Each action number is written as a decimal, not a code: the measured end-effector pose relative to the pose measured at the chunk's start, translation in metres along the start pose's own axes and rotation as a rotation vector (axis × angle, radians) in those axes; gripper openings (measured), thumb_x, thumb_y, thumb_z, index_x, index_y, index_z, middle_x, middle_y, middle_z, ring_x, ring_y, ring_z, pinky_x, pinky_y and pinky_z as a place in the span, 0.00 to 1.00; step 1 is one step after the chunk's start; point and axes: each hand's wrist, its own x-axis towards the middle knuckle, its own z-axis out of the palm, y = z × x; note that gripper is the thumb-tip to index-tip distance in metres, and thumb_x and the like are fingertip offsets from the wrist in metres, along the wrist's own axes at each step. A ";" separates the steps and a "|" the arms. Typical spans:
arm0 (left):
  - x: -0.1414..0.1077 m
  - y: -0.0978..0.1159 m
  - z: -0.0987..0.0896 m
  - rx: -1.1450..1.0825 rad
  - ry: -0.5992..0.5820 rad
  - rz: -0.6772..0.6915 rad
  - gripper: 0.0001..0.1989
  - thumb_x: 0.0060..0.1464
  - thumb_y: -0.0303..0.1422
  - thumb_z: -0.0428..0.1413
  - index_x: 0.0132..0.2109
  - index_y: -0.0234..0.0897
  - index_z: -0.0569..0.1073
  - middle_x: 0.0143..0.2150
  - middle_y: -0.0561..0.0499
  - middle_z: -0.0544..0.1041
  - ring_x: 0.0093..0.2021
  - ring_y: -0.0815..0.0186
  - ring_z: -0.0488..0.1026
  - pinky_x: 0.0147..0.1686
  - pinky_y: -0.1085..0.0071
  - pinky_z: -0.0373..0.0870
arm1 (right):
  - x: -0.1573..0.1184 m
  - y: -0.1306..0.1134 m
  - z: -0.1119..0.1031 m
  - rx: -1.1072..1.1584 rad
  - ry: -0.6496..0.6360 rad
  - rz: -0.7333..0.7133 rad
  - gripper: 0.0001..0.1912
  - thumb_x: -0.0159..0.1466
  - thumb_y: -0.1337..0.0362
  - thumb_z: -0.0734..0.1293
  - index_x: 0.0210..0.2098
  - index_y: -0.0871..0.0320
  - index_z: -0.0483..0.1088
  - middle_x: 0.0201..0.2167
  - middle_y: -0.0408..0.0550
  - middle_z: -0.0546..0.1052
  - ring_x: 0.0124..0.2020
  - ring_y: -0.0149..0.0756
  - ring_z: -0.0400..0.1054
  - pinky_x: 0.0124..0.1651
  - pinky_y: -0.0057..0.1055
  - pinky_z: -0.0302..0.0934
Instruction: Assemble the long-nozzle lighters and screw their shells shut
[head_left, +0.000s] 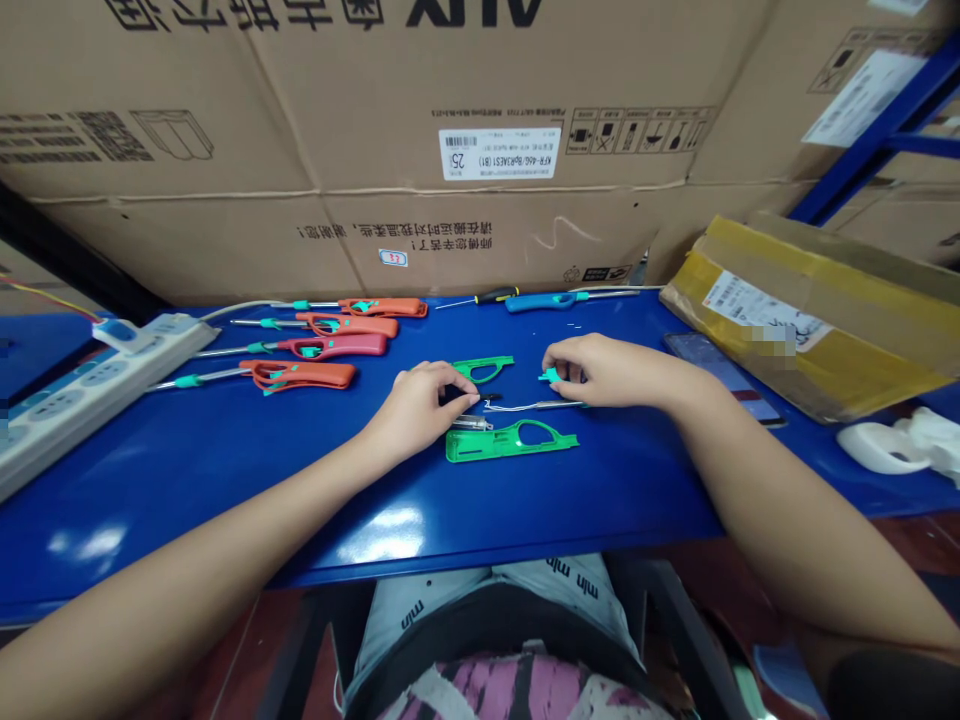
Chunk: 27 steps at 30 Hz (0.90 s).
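Observation:
My left hand (pixel 420 408) pinches a small black part (pixel 490 397) with white wires between thumb and forefinger. The wires run right to a thin metal tube (pixel 559 404) lying on the table. My right hand (pixel 600 370) is closed on a small teal plastic piece (pixel 552 376). Below the left fingertips lies a small silvery part (pixel 471 423), partly hidden. Nearest me is a green lighter shell half (pixel 502 443), its inner side up. Another green shell half (pixel 491 366) lies behind the hands, partly covered by my left hand.
Several orange and red long-neck lighters (pixel 304 375) lie at the left, beside a white power strip (pixel 97 385). Toward the back are a screwdriver (pixel 495 296) and a blue lighter (pixel 544 301). At the right sit a phone (pixel 720 370), a yellow-taped box (pixel 810 310) and a white object (pixel 877 447).

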 end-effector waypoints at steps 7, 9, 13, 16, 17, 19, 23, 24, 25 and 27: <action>-0.005 0.007 -0.007 -0.134 0.096 0.023 0.08 0.58 0.38 0.62 0.39 0.39 0.83 0.36 0.52 0.84 0.32 0.65 0.74 0.34 0.69 0.67 | -0.002 -0.007 0.003 0.213 -0.041 -0.103 0.14 0.66 0.58 0.67 0.46 0.60 0.74 0.33 0.49 0.79 0.32 0.35 0.72 0.34 0.30 0.63; -0.008 0.011 -0.007 -0.151 0.115 0.049 0.08 0.59 0.38 0.62 0.39 0.40 0.83 0.36 0.52 0.84 0.33 0.65 0.75 0.35 0.69 0.68 | -0.001 -0.007 0.004 0.268 -0.052 -0.126 0.14 0.66 0.58 0.67 0.47 0.60 0.74 0.33 0.48 0.79 0.32 0.35 0.73 0.35 0.30 0.64; -0.013 0.017 -0.007 -0.193 0.148 0.097 0.08 0.60 0.37 0.61 0.39 0.40 0.83 0.38 0.53 0.84 0.35 0.66 0.77 0.37 0.70 0.69 | 0.001 -0.011 0.006 0.367 -0.022 -0.182 0.15 0.65 0.58 0.68 0.47 0.60 0.74 0.36 0.49 0.80 0.35 0.36 0.74 0.39 0.31 0.68; -0.016 0.020 -0.006 -0.219 0.155 0.125 0.07 0.60 0.36 0.61 0.39 0.39 0.82 0.37 0.53 0.84 0.35 0.67 0.77 0.37 0.71 0.70 | 0.003 -0.015 0.011 0.445 0.012 -0.214 0.15 0.64 0.58 0.70 0.48 0.59 0.74 0.37 0.49 0.80 0.38 0.36 0.75 0.42 0.32 0.69; -0.017 0.021 -0.006 -0.224 0.159 0.132 0.07 0.60 0.35 0.61 0.39 0.39 0.82 0.37 0.53 0.84 0.34 0.67 0.77 0.37 0.71 0.70 | 0.004 -0.016 0.013 0.472 0.011 -0.219 0.16 0.63 0.58 0.70 0.47 0.59 0.74 0.37 0.48 0.80 0.38 0.36 0.75 0.43 0.31 0.69; -0.017 0.022 -0.006 -0.236 0.155 0.137 0.06 0.60 0.35 0.62 0.39 0.39 0.82 0.36 0.54 0.84 0.32 0.68 0.75 0.36 0.72 0.70 | 0.006 -0.017 0.017 0.516 -0.010 -0.222 0.16 0.62 0.58 0.71 0.47 0.59 0.74 0.36 0.48 0.80 0.37 0.36 0.75 0.42 0.31 0.69; -0.017 0.022 -0.003 -0.293 0.104 0.103 0.08 0.60 0.37 0.62 0.38 0.39 0.83 0.35 0.53 0.84 0.32 0.68 0.75 0.35 0.73 0.70 | 0.008 -0.018 0.021 0.548 -0.048 -0.214 0.16 0.60 0.58 0.73 0.45 0.60 0.75 0.34 0.47 0.80 0.36 0.36 0.75 0.40 0.31 0.69; -0.017 0.021 -0.002 -0.317 0.089 0.085 0.08 0.60 0.38 0.62 0.38 0.38 0.83 0.35 0.52 0.84 0.32 0.68 0.76 0.34 0.73 0.71 | 0.007 -0.018 0.021 0.549 -0.051 -0.209 0.16 0.60 0.58 0.73 0.44 0.60 0.75 0.33 0.47 0.80 0.36 0.36 0.75 0.40 0.31 0.68; -0.017 0.021 -0.002 -0.342 0.077 0.067 0.09 0.59 0.38 0.62 0.38 0.38 0.83 0.35 0.52 0.84 0.31 0.68 0.76 0.34 0.72 0.71 | 0.007 -0.018 0.020 0.546 -0.055 -0.203 0.16 0.60 0.58 0.73 0.44 0.60 0.75 0.33 0.47 0.80 0.35 0.36 0.75 0.39 0.30 0.68; -0.017 0.020 0.000 -0.396 0.059 0.037 0.10 0.58 0.40 0.63 0.38 0.37 0.83 0.34 0.51 0.83 0.31 0.67 0.77 0.32 0.72 0.72 | 0.006 -0.020 0.018 0.535 -0.066 -0.187 0.16 0.59 0.58 0.74 0.43 0.60 0.75 0.33 0.46 0.80 0.35 0.35 0.75 0.39 0.30 0.68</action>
